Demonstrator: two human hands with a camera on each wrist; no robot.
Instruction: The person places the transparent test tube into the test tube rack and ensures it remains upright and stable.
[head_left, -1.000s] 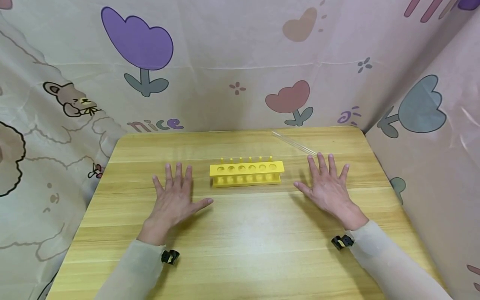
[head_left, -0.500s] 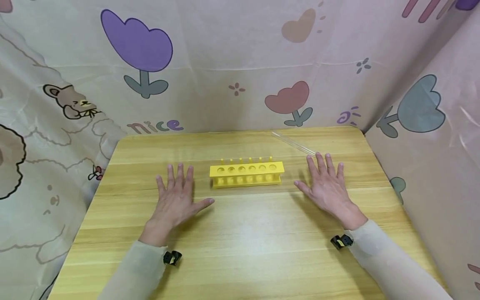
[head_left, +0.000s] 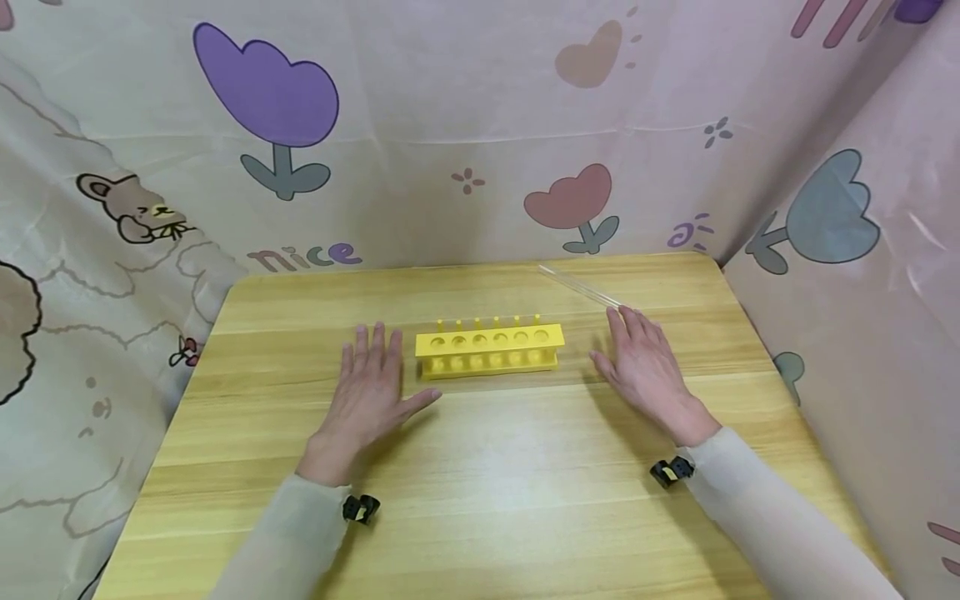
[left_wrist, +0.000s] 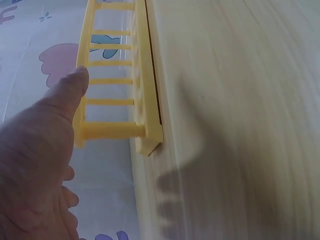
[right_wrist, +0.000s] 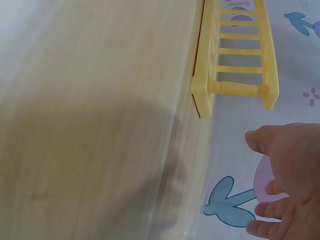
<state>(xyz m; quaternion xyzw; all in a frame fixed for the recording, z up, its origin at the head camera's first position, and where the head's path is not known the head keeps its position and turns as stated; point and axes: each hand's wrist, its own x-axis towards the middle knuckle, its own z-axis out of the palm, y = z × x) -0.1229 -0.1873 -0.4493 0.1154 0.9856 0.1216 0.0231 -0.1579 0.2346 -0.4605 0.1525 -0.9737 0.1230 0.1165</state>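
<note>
A yellow test tube rack (head_left: 491, 340) with a row of round holes and short pegs behind stands on the wooden table. My left hand (head_left: 366, 400) hovers just left of it, fingers straight and thumb spread toward the rack's near left corner. To the rack's right is my right hand (head_left: 648, 367), held above the table with fingers fairly straight and closer together. Thin clear glass rods or tubes (head_left: 581, 286) lie behind the right fingertips; their near end meets the fingers in the head view, and contact cannot be told. Both wrist views show the rack (left_wrist: 142, 75) beyond the thumb.
The wooden table (head_left: 480, 517) ends at a patterned curtain (head_left: 420, 108) along the back. Another curtain panel (head_left: 885, 333) hangs close by the right edge. Small black devices (head_left: 362, 509) are worn at both cuffs.
My left hand has moved right, nearer the rack. My right hand has drawn its fingers together and shifted slightly left. The rack and the clear rods stay in place on the table.
</note>
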